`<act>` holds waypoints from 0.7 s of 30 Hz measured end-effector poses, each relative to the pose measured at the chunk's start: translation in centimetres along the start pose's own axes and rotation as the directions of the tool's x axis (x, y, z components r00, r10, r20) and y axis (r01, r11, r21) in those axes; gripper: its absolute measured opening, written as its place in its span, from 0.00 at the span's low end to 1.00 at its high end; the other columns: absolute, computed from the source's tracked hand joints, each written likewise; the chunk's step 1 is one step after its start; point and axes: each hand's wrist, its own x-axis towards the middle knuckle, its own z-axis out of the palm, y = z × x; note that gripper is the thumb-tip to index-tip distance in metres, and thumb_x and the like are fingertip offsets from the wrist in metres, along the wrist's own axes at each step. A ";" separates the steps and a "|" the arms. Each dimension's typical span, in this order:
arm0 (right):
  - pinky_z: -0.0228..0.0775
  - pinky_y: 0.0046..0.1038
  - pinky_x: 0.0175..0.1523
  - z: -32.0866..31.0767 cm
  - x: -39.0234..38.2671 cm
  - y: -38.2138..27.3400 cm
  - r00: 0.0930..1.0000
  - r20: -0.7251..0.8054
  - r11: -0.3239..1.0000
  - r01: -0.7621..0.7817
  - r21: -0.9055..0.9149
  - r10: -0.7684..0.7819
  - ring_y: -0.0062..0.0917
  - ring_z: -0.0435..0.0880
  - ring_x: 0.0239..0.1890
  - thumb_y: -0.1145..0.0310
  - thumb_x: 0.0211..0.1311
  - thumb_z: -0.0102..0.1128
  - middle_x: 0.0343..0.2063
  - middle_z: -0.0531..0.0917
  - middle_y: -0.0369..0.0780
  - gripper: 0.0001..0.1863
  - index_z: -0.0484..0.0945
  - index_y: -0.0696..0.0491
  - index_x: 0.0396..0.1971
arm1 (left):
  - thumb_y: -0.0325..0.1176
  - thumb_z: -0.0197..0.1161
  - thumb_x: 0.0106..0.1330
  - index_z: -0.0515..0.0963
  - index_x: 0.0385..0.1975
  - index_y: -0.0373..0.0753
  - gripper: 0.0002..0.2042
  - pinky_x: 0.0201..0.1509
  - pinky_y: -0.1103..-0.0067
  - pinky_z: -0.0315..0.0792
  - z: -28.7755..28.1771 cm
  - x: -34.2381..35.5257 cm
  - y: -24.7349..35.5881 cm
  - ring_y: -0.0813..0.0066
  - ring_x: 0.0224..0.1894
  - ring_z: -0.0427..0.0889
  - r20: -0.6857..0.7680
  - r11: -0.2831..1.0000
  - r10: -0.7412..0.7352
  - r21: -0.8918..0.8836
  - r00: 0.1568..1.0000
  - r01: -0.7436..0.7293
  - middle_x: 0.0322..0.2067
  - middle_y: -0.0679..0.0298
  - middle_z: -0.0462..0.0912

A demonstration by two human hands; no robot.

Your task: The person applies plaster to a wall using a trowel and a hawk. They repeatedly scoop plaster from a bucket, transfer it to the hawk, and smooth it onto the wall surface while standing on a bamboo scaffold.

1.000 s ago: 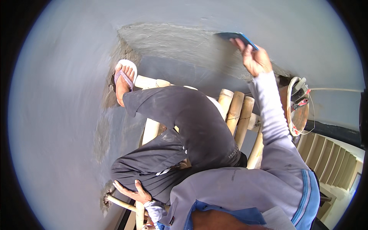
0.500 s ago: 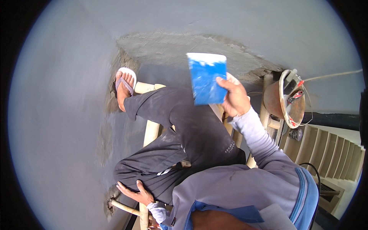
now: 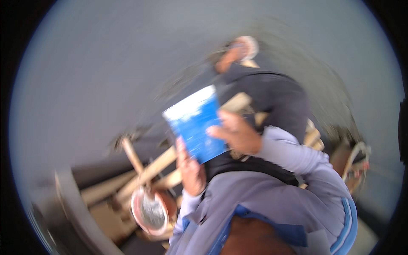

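From the head view: right hand [image 3: 238, 132] gripping the blue plate [image 3: 196, 127], thumb across its face, plate just left of that hand; left hand [image 3: 192, 175] (open, fingers straight) at its edge, bucket [image 3: 170, 205] lower left of that palm.

Wears a lavender-grey jacket [image 3: 250, 193] across the lower centre, with long sleeves [image 3: 282, 146], a blue collar [image 3: 295, 234] near the bottom edge and light-blue striping [image 3: 349, 225] at lower right; also dark trousers [image 3: 280, 100] and, at upper centre, a whitish sandal [image 3: 252, 47].
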 end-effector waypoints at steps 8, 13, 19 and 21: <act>0.71 0.19 0.40 7.5 2.4 0.2 0.887 0.320 0.864 -0.149 -0.481 0.332 0.15 0.76 0.37 0.63 0.60 0.57 0.38 0.77 0.38 0.20 0.69 0.60 0.47 | 0.39 0.55 0.66 0.70 0.49 0.32 0.18 0.48 0.80 0.69 -6.0 -4.9 2.7 0.79 0.43 0.73 -0.118 0.988 -0.152 -0.011 0.981 0.152 0.42 0.63 0.77; 0.71 0.22 0.37 13.2 5.4 -1.6 0.591 0.503 0.708 -0.173 -0.684 0.631 0.20 0.78 0.31 0.66 0.60 0.54 0.31 0.77 0.39 0.18 0.70 0.62 0.46 | 0.36 0.54 0.66 0.72 0.45 0.33 0.15 0.44 0.80 0.70 -10.8 -10.7 7.2 0.80 0.37 0.74 -0.452 0.999 0.025 0.049 0.891 -0.003 0.36 0.64 0.78; 0.67 0.34 0.47 22.7 7.0 7.5 0.493 0.823 0.487 0.666 -0.565 0.281 0.38 0.77 0.40 0.65 0.57 0.55 0.36 0.76 0.47 0.17 0.72 0.60 0.43 | 0.35 0.53 0.65 0.73 0.41 0.29 0.14 0.45 0.77 0.69 -21.7 -19.3 10.3 0.72 0.38 0.76 -0.820 0.826 0.561 0.546 0.111 -0.137 0.36 0.59 0.77; 0.68 0.36 0.46 25.0 7.1 11.2 0.451 0.857 0.360 0.779 -0.514 0.248 0.40 0.77 0.41 0.63 0.57 0.56 0.38 0.75 0.47 0.18 0.72 0.58 0.44 | 0.36 0.50 0.67 0.72 0.41 0.30 0.13 0.48 0.79 0.69 -24.8 -21.8 11.1 0.74 0.41 0.76 -0.842 0.765 0.519 0.533 -0.145 -0.361 0.39 0.59 0.77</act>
